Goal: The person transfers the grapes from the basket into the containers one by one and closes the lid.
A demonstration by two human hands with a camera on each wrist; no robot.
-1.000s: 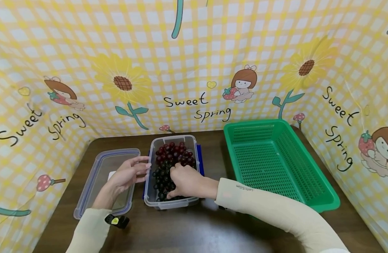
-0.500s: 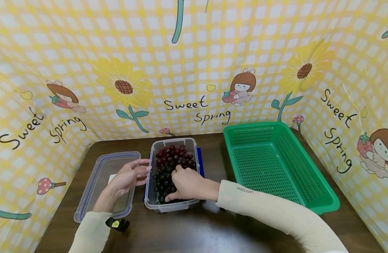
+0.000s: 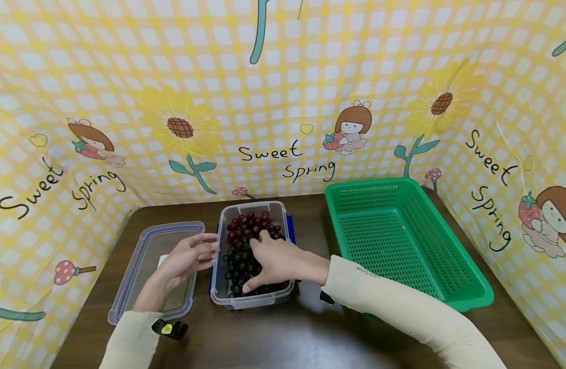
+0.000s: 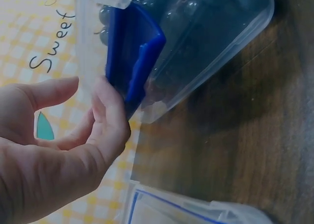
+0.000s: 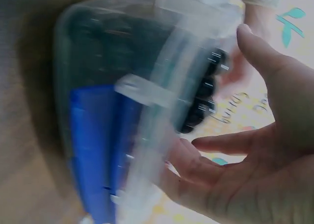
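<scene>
A clear plastic container (image 3: 239, 303) holds dark red grapes (image 3: 249, 220) at the far end and black grapes (image 3: 239, 260) nearer the front. Over its right side reaches my right hand (image 3: 279, 258), thumb and fingers spread apart just above the grapes. In the right wrist view, black grapes (image 5: 201, 99) show beyond the rim, and nothing sits between thumb and fingers. At the container's left wall, my left hand (image 3: 187, 259) has loosely bent fingers. Their tips lie against a hanging blue latch flap (image 4: 132, 47), with the thumb apart.
The container's clear lid (image 3: 149, 246) lies on the brown table (image 3: 274, 338) to the left, partly under my left arm. A green perforated basket (image 3: 458, 302) stands to the right, overlapped in front by my right sleeve. Checked cloth (image 3: 274, 102) surrounds the table's back and sides.
My right hand has risen slightly and shifted a little right over the grapes, its fingers spreading wider from the thumb. My left hand stays at the container's side.
</scene>
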